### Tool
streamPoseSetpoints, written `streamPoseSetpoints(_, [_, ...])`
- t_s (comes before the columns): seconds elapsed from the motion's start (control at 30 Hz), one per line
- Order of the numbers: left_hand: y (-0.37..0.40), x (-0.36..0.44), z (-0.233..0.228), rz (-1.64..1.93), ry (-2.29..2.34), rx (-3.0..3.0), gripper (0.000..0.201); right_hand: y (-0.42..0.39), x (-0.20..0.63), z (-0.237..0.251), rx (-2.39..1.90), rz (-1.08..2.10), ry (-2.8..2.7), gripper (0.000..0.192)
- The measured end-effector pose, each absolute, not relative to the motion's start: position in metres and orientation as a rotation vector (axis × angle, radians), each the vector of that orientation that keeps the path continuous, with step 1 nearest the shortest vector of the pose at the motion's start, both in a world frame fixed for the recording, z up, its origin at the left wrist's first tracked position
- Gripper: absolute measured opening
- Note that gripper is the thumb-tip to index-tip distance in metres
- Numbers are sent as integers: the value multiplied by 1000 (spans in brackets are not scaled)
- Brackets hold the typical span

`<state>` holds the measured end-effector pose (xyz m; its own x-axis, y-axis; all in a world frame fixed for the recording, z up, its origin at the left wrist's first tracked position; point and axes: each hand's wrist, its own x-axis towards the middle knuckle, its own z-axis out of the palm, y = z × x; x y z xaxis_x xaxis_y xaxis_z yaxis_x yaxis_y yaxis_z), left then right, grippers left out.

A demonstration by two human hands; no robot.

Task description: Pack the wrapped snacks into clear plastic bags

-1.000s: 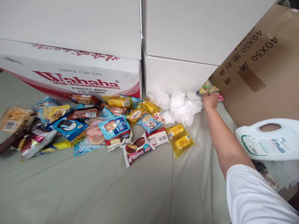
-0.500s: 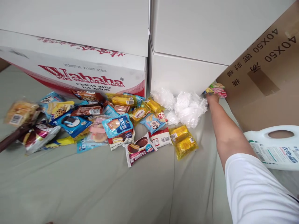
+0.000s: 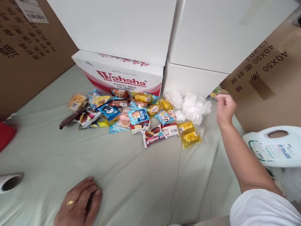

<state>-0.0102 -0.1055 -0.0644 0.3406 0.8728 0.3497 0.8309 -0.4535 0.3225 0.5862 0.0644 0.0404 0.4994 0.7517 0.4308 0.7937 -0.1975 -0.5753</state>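
My right hand (image 3: 225,108) is raised near the right-hand corner, its fingers curled closed; whether anything is inside cannot be seen. Just behind it, green and yellow packets (image 3: 217,91) lie partly hidden between the white box and the brown carton. My left hand (image 3: 78,204) rests on the sheet at the bottom, fingers extended, wearing a ring, with a dark gap beside the thumb. Crumpled clear plastic bags (image 3: 196,108) sit left of my right hand. Farther left spreads a pile of snacks, among them a chocolate pie packet (image 3: 154,136) and yellow-wrapped snacks (image 3: 191,139).
Behind the snacks stand a Wahaha water box (image 3: 122,75) and white boxes (image 3: 197,78). Brown cartons rise at the left (image 3: 35,69) and right (image 3: 265,103). A white detergent jug (image 3: 275,146) lies at right. A white roll (image 3: 10,182) and a red item (image 3: 6,135) are at left.
My right hand has drawn back from the corner packets toward me and now shows closed. My left hand has come into view at the bottom. The view has shifted, revealing the left carton.
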Motion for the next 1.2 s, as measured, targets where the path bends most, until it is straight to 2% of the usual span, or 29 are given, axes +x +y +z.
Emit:
streamPoseSetpoints(0.07, [-104,-7,-59,763,1590,2531,12,55,541,38,-1905,128,-1783,25])
streamPoseSetpoints(0.13, [-104,-5,-57,786,1588,2540,13,57,500,29,-2056,259,-2118,15])
streamPoseSetpoints(0.27, [-107,-5,-61,814,1580,2539,13,78,452,10,-2353,167,-2115,16])
streamPoseSetpoints(0.47, [-110,-7,-61,874,1580,2489,16,75,447,29,-2235,147,-2108,27])
streamPoseSetpoints(0.67, [-108,-7,-58,886,1568,2470,19,54,485,69,-1966,-8,-1610,27])
streamPoseSetpoints(0.77, [-108,-6,-59,894,1579,2439,21,58,501,67,-2051,182,-1429,30])
streamPoseSetpoints(0.9, [-109,-4,-58,882,1620,2374,24,58,505,57,-2014,333,-1237,7])
streamPoseSetpoints(1.2, [-109,-1,-53,856,1626,2443,20,27,487,57,-1559,867,-871,30])
